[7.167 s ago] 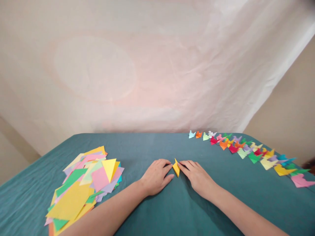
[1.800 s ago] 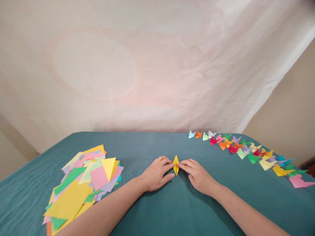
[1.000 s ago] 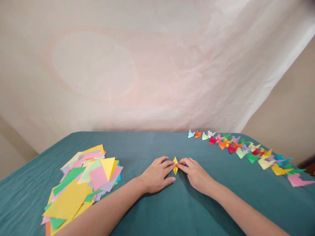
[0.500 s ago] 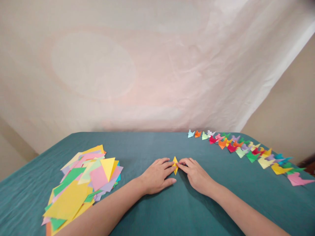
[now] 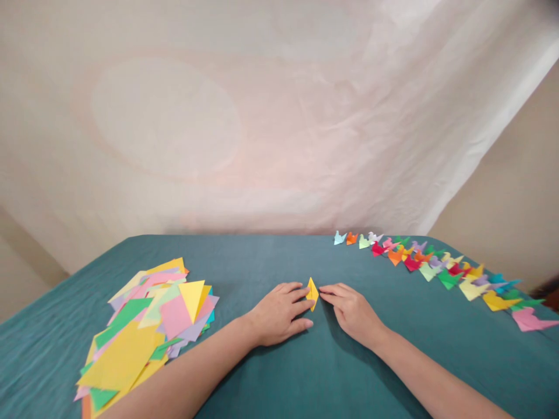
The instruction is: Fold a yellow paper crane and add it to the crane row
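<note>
Left hand (image 5: 279, 314): fingers spread, palm down, with fingertips resting on the left side of the folded paper; no pinch shows.
Right hand (image 5: 351, 311): fingers bunched close together just beside the paper's right corner; I cannot tell whether they touch or pinch it.
Yellow folded paper (image 5: 314, 290): between the 2 hands, lying on the cloth as a narrow diamond, 1 point toward the far side and 1 toward the near side; a dark crease line runs partway down its middle.
Teal cloth (image 5: 262, 256): under both hands and the paper, covering the table, with light wrinkles at the left.
Paper pile (image 5: 126, 355): left of the left hand, loose and overlapping, in yellow, pink, green, lilac, orange and blue; the left forearm crosses in front of its near end.
Yellow triangle (image 5: 191, 298): folded, on the right part of the pile.
Paper birds (image 5: 449, 279): many colours, in slanting rows from the far edge down the right side.
Pale blue bird (image 5: 339, 238): at the far left end of the rows.
Pink bird (image 5: 530, 320): at the near right end.
White sheet (image 5: 271, 134): hanging behind the table, creased, with a faint pinkish oval outline at the left.
Beige wall (image 5: 506, 209): right of the sheet.
</note>
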{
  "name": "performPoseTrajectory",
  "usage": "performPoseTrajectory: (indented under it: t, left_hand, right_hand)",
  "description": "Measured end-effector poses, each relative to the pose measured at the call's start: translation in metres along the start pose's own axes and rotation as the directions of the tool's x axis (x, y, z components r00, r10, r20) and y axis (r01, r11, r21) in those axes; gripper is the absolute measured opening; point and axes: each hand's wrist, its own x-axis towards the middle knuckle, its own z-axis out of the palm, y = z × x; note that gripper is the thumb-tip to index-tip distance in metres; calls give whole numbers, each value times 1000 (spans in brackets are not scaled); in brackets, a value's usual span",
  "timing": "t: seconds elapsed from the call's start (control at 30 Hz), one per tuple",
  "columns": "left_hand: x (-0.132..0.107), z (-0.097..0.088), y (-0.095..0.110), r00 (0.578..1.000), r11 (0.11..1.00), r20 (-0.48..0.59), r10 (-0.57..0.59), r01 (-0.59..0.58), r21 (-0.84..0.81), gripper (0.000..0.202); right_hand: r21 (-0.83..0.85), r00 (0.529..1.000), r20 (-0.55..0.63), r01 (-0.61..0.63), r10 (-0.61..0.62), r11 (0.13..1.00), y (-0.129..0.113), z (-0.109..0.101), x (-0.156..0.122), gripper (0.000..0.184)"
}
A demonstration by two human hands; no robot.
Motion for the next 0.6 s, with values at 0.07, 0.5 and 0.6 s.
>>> performPoseTrajectory:
  t: [0.07, 0.5, 0.6]
  left_hand:
    - [0, 0, 0, 1000, 1000, 4, -10, 10, -6, 43]
    - [0, -2, 1, 998, 999, 37, -41, 42, -33, 47]
    - [-1, -1, 1, 998, 998, 36, -47, 48, -33, 47]
  right_hand:
    - [-12, 1000, 9, 10, -10, 1000, -1, -1, 0, 40]
    - [-75, 999, 10, 33, -32, 997, -3, -2, 1, 38]
    - [-82, 999, -1, 40, -40, 996, -3, -3, 1, 39]
